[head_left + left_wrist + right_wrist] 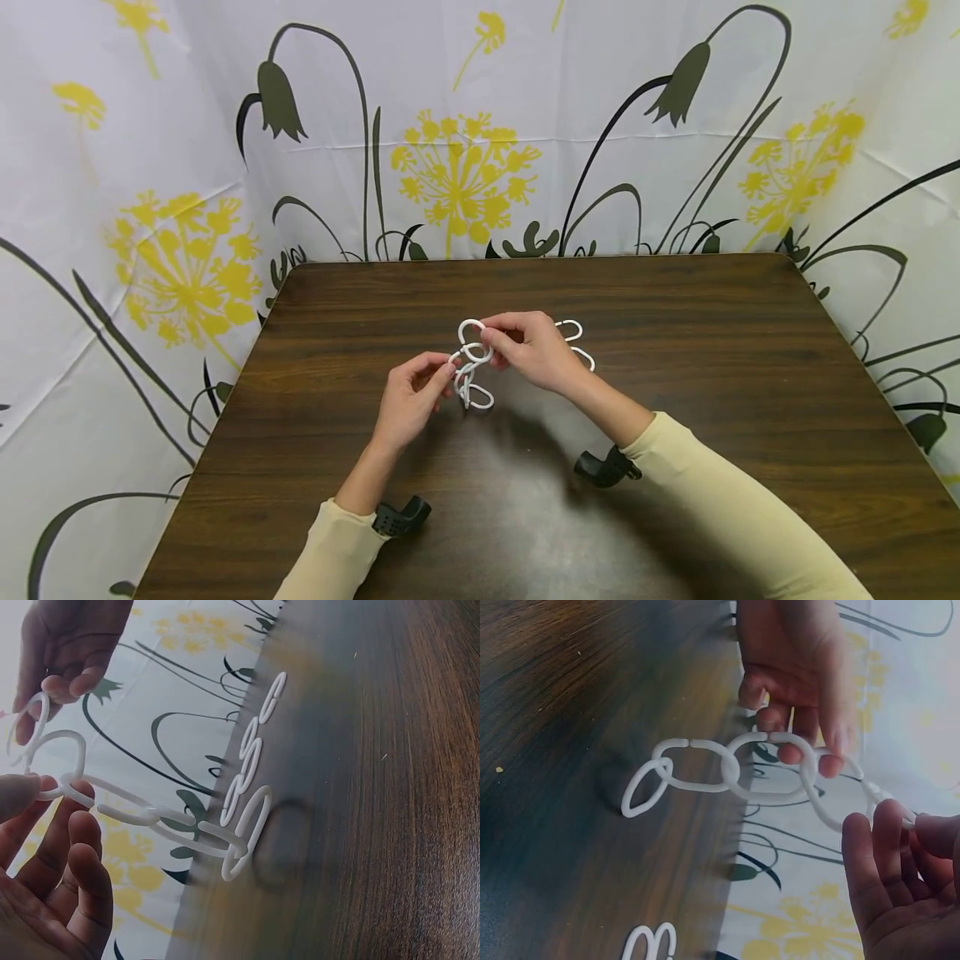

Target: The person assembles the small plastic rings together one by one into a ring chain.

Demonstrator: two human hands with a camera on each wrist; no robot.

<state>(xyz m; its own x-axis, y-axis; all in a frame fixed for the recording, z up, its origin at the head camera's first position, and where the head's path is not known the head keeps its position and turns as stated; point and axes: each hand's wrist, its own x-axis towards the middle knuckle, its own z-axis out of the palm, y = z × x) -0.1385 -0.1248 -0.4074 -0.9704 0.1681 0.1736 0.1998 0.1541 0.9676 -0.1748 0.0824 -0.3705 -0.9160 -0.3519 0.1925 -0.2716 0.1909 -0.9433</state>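
Note:
A chain of white plastic links (482, 406) hangs in the air between both hands. My left hand (408, 400) pinches one of its upper links between thumb and fingertips. Just above and to the right, my right hand (536, 350) pinches the end link (471, 322) with thumb and fingers. Below the left hand the other links dangle, as the right wrist view shows with the hanging link (775, 797). Whether the end link is joined to the one in the left hand cannot be told, since fingertips cover part of both.
More white links (588, 360) lie on the dark wooden table (712, 375), behind and right of the right hand, which partly hides them. In the left wrist view these links (253, 763) form a row. A flower-printed white curtain (487, 83) stands around the table's back and sides.

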